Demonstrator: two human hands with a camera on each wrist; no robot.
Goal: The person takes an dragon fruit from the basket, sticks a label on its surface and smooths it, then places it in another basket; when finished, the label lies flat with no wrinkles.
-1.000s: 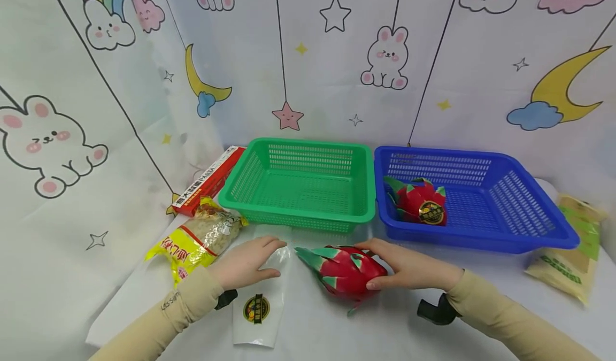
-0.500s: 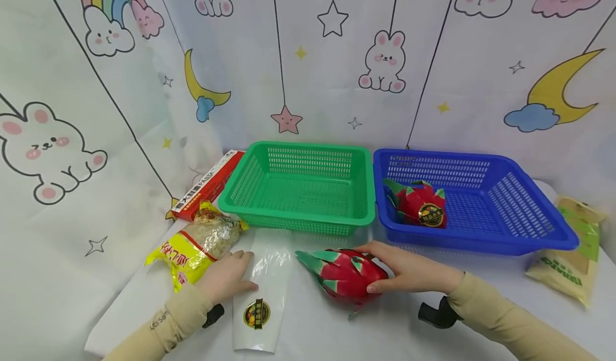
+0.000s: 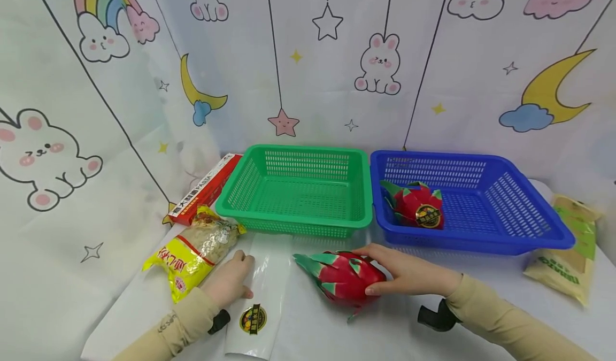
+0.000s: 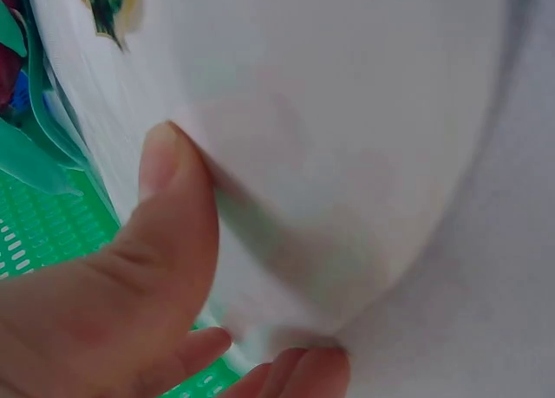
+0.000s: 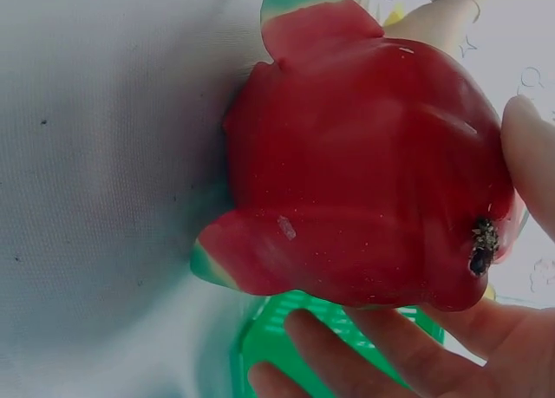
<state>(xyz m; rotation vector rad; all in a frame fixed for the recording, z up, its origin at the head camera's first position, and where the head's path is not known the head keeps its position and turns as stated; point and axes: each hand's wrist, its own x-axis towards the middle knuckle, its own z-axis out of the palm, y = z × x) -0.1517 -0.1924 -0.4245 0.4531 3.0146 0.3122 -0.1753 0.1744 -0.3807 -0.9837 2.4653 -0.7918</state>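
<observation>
On the white table, a long flat white packet [image 3: 267, 283] with a dark round fruit label lies in front of the green basket. My left hand [image 3: 230, 279] pinches its left edge; in the left wrist view the thumb [image 4: 178, 199] presses the shiny face and the fingertips meet the edge. A red dragon fruit [image 3: 344, 278] with green-tipped scales rests to the right of the packet. Its right end is held by my right hand [image 3: 406, 271], thumb in front and fingers over the back. The right wrist view shows the fruit's blunt end [image 5: 355, 172] close up.
The green basket [image 3: 293, 223] stands behind the packet. Beside it, a blue basket [image 3: 481, 244] contains another dragon fruit [image 3: 417, 203]. A yellow bag [image 3: 192, 254] and red pasta box [image 3: 204, 190] lie left. A beige-green bag [image 3: 568, 248] lies at far right.
My left hand has moved left and down onto the packet's left edge, and the packet's near end has swung slightly left. My right hand and the dragon fruit have stayed in place.
</observation>
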